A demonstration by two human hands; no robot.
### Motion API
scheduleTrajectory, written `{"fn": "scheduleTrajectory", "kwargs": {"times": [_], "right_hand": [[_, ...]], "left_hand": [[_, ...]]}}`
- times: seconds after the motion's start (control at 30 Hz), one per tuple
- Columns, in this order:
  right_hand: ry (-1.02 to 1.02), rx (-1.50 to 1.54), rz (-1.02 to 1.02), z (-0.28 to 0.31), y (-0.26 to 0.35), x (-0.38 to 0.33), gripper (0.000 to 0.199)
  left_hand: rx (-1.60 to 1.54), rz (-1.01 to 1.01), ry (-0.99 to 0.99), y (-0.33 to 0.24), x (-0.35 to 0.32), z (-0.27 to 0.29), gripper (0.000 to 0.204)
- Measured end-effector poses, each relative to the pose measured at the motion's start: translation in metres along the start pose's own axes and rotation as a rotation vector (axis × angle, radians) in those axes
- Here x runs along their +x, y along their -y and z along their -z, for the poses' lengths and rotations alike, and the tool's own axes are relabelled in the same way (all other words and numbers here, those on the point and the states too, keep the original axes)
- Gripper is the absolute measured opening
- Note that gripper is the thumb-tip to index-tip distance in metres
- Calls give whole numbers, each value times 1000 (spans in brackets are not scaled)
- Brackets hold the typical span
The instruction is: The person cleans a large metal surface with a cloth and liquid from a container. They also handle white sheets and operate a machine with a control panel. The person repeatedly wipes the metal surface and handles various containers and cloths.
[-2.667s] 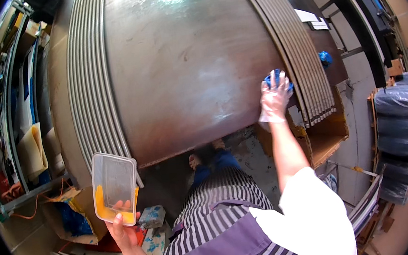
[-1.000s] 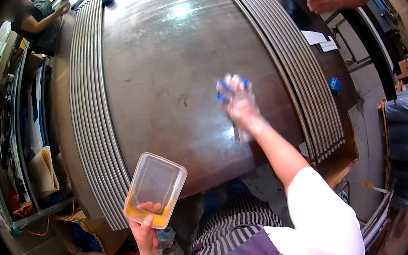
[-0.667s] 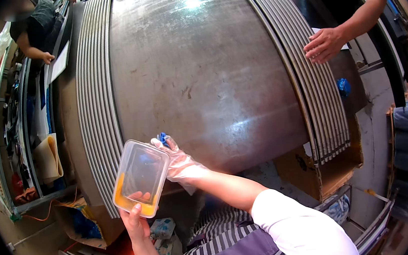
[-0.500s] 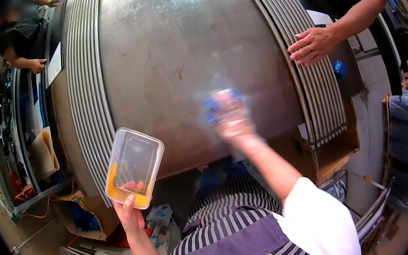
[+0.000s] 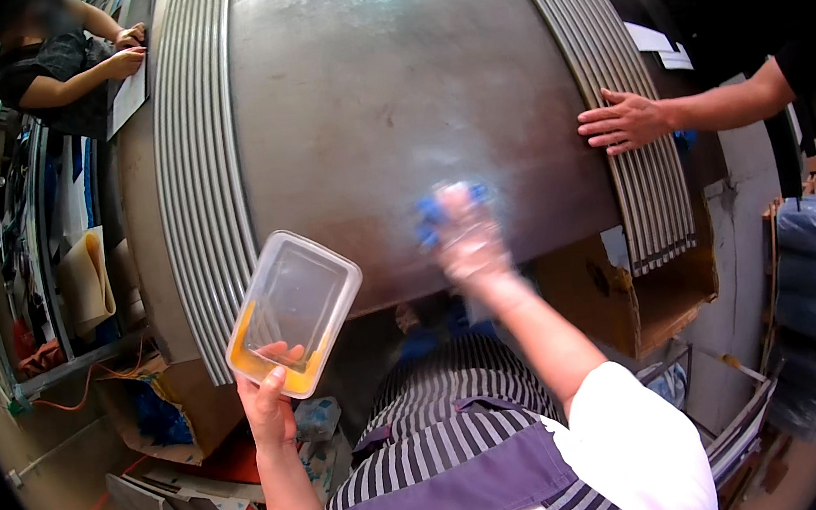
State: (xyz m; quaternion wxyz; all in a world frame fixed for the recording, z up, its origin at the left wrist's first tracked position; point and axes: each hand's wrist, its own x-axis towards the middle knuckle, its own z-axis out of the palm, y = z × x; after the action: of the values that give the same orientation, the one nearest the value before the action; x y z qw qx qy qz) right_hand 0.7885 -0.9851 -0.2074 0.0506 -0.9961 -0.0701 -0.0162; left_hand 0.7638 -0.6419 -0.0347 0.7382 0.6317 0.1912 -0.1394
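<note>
My left hand (image 5: 267, 402) grips the lower end of a clear plastic tub (image 5: 303, 287), which is tilted; yellow-orange liquid (image 5: 313, 375) has gathered in its low end. Inside a loose see-through plastic glove, my right hand (image 5: 472, 243) presses a blue cloth (image 5: 429, 222) onto a large, flat metal plate (image 5: 361, 109). Motion blurs that hand and the cloth, and its fingers partly cover the cloth. Around the cloth the plate has a pale, shiny smear. The tub is held above the near left corner of the plate.
Rows of metal rods flank the plate, left (image 5: 203, 178) and right (image 5: 595, 42). A co-worker's hand (image 5: 626, 119) lies on the right rods. Another person's hands (image 5: 131, 53) are over white paper at far left. Cardboard boxes (image 5: 671, 311) stand below both sides.
My view has shifted, so the plate and tub appear farther right. My right hand still has the cloth on the plate. The far-left person's hands have come together; the right co-worker's fingers have spread.
</note>
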Motion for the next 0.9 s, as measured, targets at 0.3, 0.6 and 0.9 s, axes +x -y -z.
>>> {"fn": "scheduleTrajectory", "kwargs": {"times": [0.3,0.6,0.9], "right_hand": [[-92,144,-57,15,56,39,50],[-343,185,-181,25,-83,170,49],[-380,422,68,32,-122,175,57]], "left_hand": [[109,-77,119,-26,57,-11,66],[130,-152,191,-29,166,-82,83],[277,-158,98,-23,238,-134,80]]}}
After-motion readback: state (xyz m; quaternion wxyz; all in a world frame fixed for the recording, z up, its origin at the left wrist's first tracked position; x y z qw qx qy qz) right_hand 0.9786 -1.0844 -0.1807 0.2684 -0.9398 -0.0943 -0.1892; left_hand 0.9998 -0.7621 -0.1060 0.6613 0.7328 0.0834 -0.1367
